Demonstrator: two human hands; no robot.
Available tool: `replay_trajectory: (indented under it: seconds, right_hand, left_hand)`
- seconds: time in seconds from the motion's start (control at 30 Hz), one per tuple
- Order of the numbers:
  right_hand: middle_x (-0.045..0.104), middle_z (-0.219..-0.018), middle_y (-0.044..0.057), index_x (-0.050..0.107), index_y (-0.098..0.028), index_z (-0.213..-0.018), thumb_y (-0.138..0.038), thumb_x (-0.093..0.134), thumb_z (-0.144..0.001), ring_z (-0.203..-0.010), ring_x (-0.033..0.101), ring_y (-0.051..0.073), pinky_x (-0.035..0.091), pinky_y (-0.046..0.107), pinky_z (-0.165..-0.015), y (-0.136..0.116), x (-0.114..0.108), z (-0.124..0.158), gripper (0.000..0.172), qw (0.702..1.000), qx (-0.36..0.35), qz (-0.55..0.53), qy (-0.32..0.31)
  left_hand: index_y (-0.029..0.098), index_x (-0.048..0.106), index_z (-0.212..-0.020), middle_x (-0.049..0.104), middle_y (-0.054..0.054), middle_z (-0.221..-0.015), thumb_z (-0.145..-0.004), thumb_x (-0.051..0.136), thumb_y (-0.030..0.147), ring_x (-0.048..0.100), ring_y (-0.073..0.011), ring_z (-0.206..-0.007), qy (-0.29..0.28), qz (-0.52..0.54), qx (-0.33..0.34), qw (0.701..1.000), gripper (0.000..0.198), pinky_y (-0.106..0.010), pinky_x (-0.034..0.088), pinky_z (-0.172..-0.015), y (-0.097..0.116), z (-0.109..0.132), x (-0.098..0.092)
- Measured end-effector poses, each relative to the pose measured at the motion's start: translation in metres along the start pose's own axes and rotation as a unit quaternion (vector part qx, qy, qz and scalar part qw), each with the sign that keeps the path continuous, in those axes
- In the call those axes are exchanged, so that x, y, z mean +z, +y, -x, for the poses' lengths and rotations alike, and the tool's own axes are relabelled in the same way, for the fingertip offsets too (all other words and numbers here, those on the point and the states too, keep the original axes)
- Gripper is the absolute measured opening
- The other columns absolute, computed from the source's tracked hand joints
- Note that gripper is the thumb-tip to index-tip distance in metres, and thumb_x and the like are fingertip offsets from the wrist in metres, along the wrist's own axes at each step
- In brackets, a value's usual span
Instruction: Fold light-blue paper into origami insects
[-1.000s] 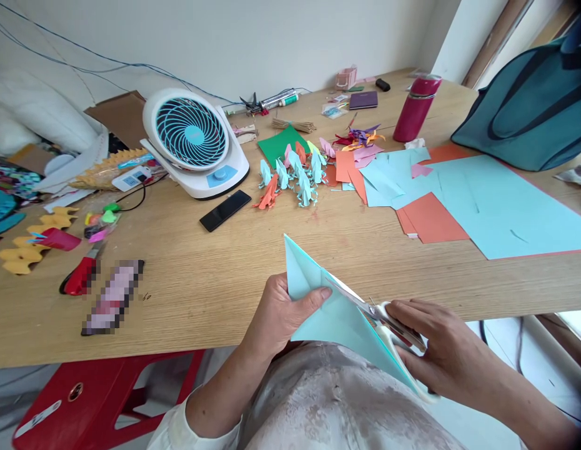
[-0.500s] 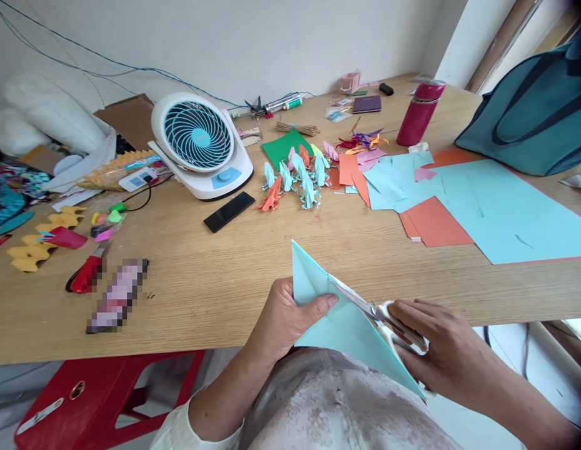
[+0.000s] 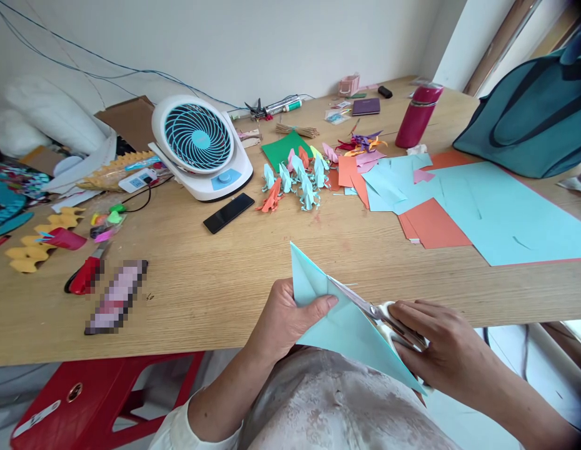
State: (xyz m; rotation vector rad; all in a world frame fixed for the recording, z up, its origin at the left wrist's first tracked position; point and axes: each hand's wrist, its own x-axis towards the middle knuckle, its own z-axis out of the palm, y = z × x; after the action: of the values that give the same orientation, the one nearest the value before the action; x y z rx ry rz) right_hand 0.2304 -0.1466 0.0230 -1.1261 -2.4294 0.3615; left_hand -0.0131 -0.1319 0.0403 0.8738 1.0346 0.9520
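Observation:
A folded sheet of light blue paper is pinched in my left hand, the thumb lying flat across its face. My right hand grips white-handled scissors by their loops. The blades lie along the upper right edge of the folded paper, their tips near the thumb of my left hand. Beyond my hands, several small light blue folded paper figures and an orange one stand on the wooden table.
On the right lie a large light blue sheet, orange paper pieces and a teal bag. A magenta bottle stands behind. Left are a white fan, a black phone, a red-handled cutter and a red stool.
The scissor blades have come closer together along the paper's edge, and a thin sliver now shows beside them. My hands stay nearly in place; the view has shifted slightly.

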Motion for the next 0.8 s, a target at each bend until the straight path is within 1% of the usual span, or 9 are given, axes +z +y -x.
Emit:
replay_trajectory:
  seconds: [0.13,0.3,0.37,0.43,0.57,0.67,0.73,0.8]
  right_hand:
    - [0.052,-0.063,-0.003,0.046,-0.021,-0.082,-0.028,0.047,-0.096,-0.054,0.046,0.012,0.032,0.024,-0.053,0.0,-0.002,0.001,0.015,1.0,-0.006,0.008,0.0]
    - [0.047,-0.057,-0.004,0.04,-0.021,-0.074,-0.026,0.047,-0.095,-0.051,0.042,0.011,0.031,0.023,-0.051,-0.001,-0.004,-0.001,0.023,1.0,-0.013,0.01,0.015]
    - [0.047,-0.057,-0.004,0.041,-0.021,-0.075,-0.025,0.047,-0.095,-0.051,0.042,0.011,0.031,0.023,-0.051,-0.001,-0.004,-0.002,0.022,1.0,-0.009,0.009,0.018]
    - [0.047,-0.057,-0.004,0.042,-0.021,-0.075,-0.025,0.047,-0.095,-0.051,0.042,0.011,0.031,0.023,-0.051,-0.001,-0.003,-0.001,0.021,1.0,-0.004,0.01,0.021]
    - [0.043,-0.057,-0.004,0.039,-0.022,-0.072,-0.027,0.047,-0.095,-0.05,0.04,0.011,0.031,0.023,-0.05,0.003,0.003,0.002,0.025,1.0,0.004,0.001,0.018]
    - [0.047,-0.059,-0.003,0.045,-0.022,-0.075,-0.03,0.048,-0.094,-0.051,0.044,0.012,0.033,0.024,-0.05,0.008,0.005,0.003,0.021,0.999,0.042,-0.015,0.017]
    - [0.052,-0.059,-0.002,0.05,-0.023,-0.078,-0.034,0.051,-0.092,-0.05,0.047,0.013,0.035,0.024,-0.049,0.018,0.002,0.005,0.018,0.995,0.095,-0.011,0.028]
    - [0.057,-0.06,-0.001,0.056,-0.024,-0.082,-0.038,0.056,-0.09,-0.047,0.048,0.014,0.034,0.025,-0.046,0.037,-0.005,0.009,0.016,0.985,0.164,0.023,0.058]
  left_hand:
    - [0.015,0.075,-0.076,0.073,-0.002,-0.074,-0.07,0.083,0.031,0.064,-0.0127,-0.062,0.002,-0.01,-0.002,1.0,0.018,-0.023,0.053,-0.058,0.001,0.0,0.001]
    - [0.015,0.075,-0.076,0.073,-0.002,-0.074,-0.071,0.083,0.031,0.064,-0.0128,-0.062,0.002,-0.016,-0.001,1.0,0.019,-0.023,0.053,-0.058,0.0,-0.001,0.001]
    - [0.015,0.075,-0.076,0.073,-0.003,-0.075,-0.071,0.083,0.031,0.064,-0.0133,-0.063,0.001,-0.014,-0.001,1.0,0.019,-0.023,0.053,-0.059,-0.001,-0.001,0.001]
    - [0.015,0.075,-0.076,0.073,-0.003,-0.075,-0.07,0.083,0.031,0.064,-0.0135,-0.063,0.0,-0.009,-0.003,1.0,0.019,-0.024,0.054,-0.06,-0.001,-0.002,0.001]
    - [0.016,0.075,-0.076,0.074,-0.002,-0.076,-0.069,0.083,0.031,0.065,-0.0134,-0.063,-0.003,0.003,-0.01,1.0,0.019,-0.025,0.054,-0.061,-0.002,-0.003,0.003]
    - [0.015,0.074,-0.076,0.074,-0.003,-0.075,-0.067,0.085,0.031,0.065,-0.0144,-0.064,0.002,0.018,-0.016,1.0,0.021,-0.026,0.055,-0.062,-0.001,-0.005,0.005]
    - [0.015,0.074,-0.075,0.073,-0.003,-0.074,-0.065,0.086,0.031,0.065,-0.0145,-0.064,0.01,0.03,-0.019,0.999,0.023,-0.027,0.055,-0.062,-0.001,-0.008,0.004]
    - [0.014,0.073,-0.075,0.073,-0.003,-0.074,-0.064,0.086,0.031,0.065,-0.0145,-0.065,0.021,0.034,-0.02,0.999,0.024,-0.027,0.055,-0.064,-0.002,-0.011,0.002]
